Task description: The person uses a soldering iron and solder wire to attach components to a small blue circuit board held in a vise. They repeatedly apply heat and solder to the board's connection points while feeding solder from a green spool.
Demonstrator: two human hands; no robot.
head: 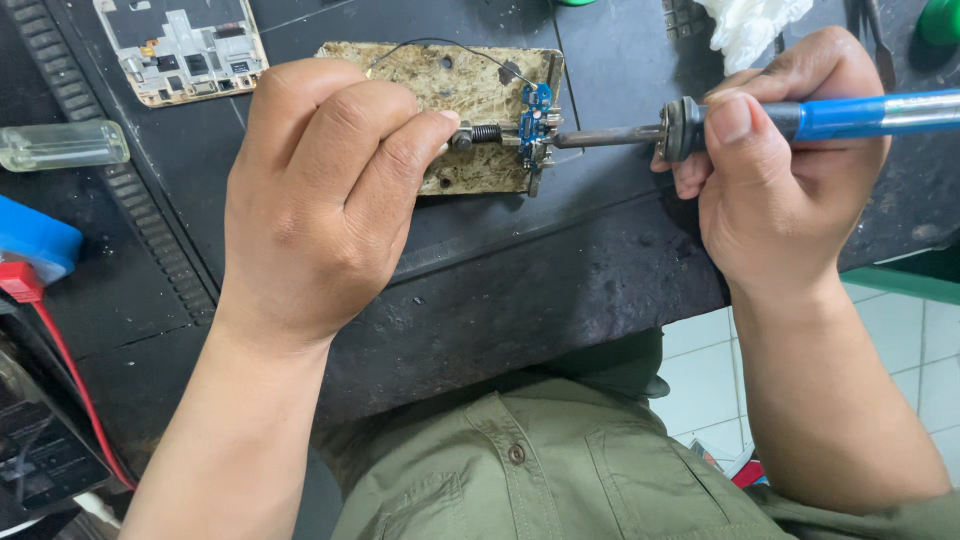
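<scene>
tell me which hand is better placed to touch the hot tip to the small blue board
Right. The right hand holds the soldering iron, its tip almost at the small blue board. The left hand pinches by the clamp's spring.

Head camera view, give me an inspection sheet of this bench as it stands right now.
Surface: dark, worn bench top.
Job's things: small blue circuit board clamped in a stained holder plate; soldering iron, blue handle, tip at the board.
Clutter: opened phone frame, clear plastic handle, white tissue, blue box.
Grippers: left hand closed beside the holder's spring; right hand grips the iron.
Cables: thin black wire over the plate; red lead.
Surroundings: pale floor tiles.
</scene>
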